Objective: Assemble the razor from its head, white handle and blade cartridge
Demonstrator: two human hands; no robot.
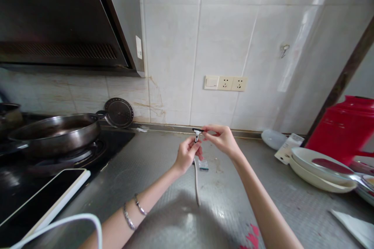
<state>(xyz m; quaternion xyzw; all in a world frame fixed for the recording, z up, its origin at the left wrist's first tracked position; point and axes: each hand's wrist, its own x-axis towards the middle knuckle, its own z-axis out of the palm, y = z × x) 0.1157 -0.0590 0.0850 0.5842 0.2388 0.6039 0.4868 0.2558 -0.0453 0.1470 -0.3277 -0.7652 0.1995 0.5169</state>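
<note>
Near the middle of the head view, a small razor-like tool (196, 134) with a black crosswise head and a silver neck is held above the metal counter (163, 186). My left hand (187, 153) is closed around its lower part. At the right end of the black head, my right hand (219, 138) pinches with thumb and fingers. A thin pale stick or cord (196, 186) shows below my left hand; whether it joins the tool is hidden. Just right of it lies a small clear packet (203, 165) with a dark edge.
A steel pan (58, 134) sits on the black stove at left, with a phone-like device (43, 202) and white cable in front. Stacked bowls (321, 171), a white box (289, 148) and a red flask (344, 128) stand at right. A white sheet (355, 225) lies front right.
</note>
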